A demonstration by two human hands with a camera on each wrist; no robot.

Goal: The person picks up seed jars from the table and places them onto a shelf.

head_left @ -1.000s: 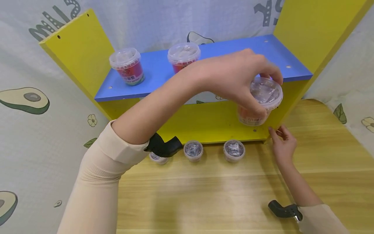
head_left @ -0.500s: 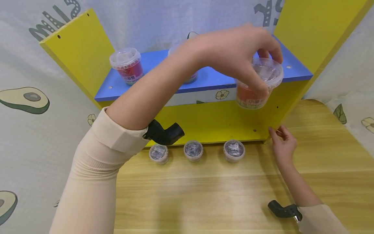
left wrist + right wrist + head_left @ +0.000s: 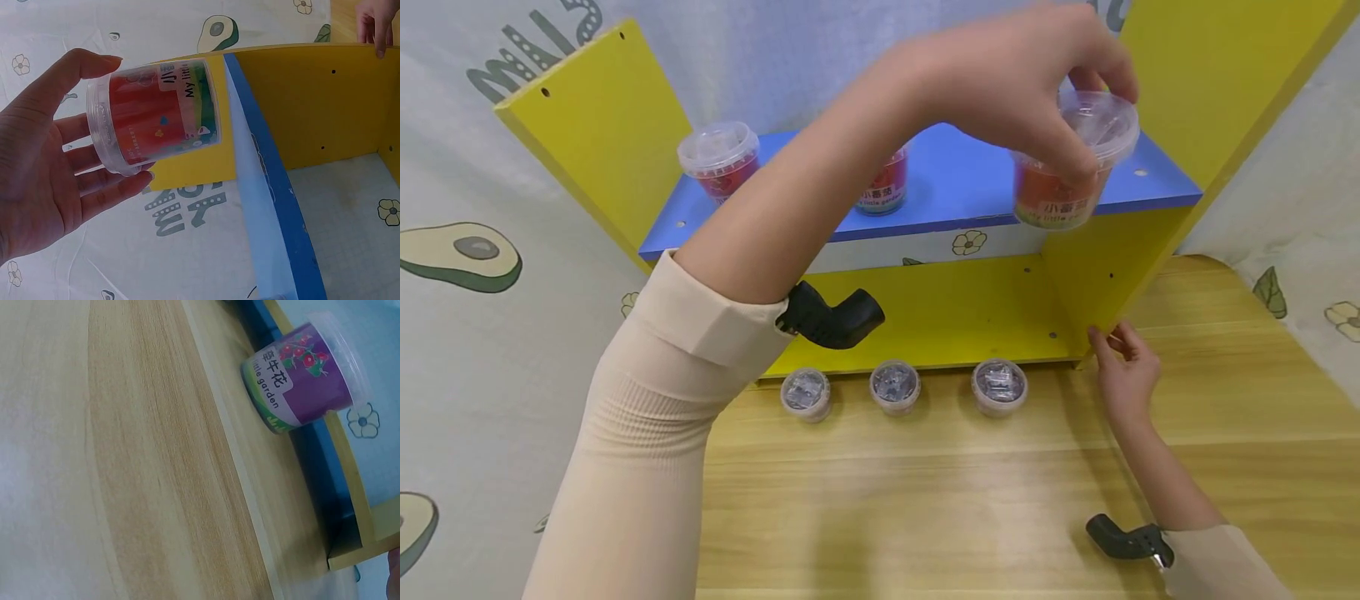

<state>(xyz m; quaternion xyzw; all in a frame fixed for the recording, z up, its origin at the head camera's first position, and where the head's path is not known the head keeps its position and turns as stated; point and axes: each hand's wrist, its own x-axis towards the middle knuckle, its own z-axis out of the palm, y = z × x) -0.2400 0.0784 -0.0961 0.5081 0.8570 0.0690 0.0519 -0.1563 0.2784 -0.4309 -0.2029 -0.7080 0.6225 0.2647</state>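
Note:
My left hand [image 3: 1030, 83] reaches across to the right and grips a clear-lidded plastic cup [image 3: 1052, 196] around its lid. The cup has a red label and hangs upright in front of the right part of the blue shelf board [image 3: 955, 175]. In the left wrist view, thumb and fingers span the lid of this cup [image 3: 156, 112]. Low at the right, my right hand [image 3: 1129, 379] holds the bottom front edge of the yellow shelf's side panel [image 3: 1105, 258]. The right wrist view shows only a sliver of that hand [image 3: 394, 575].
Two red-labelled cups stand on the blue board, one at left [image 3: 718, 158] and one mid-board [image 3: 883, 187], partly behind my left arm. Three lidded cups line the wooden table [image 3: 925, 500] before the shelf; a purple-labelled cup [image 3: 306, 369] shows in the right wrist view.
My left hand has raised the red-labelled cup from below the blue board's front edge to about board height. My right hand has stayed on the side panel.

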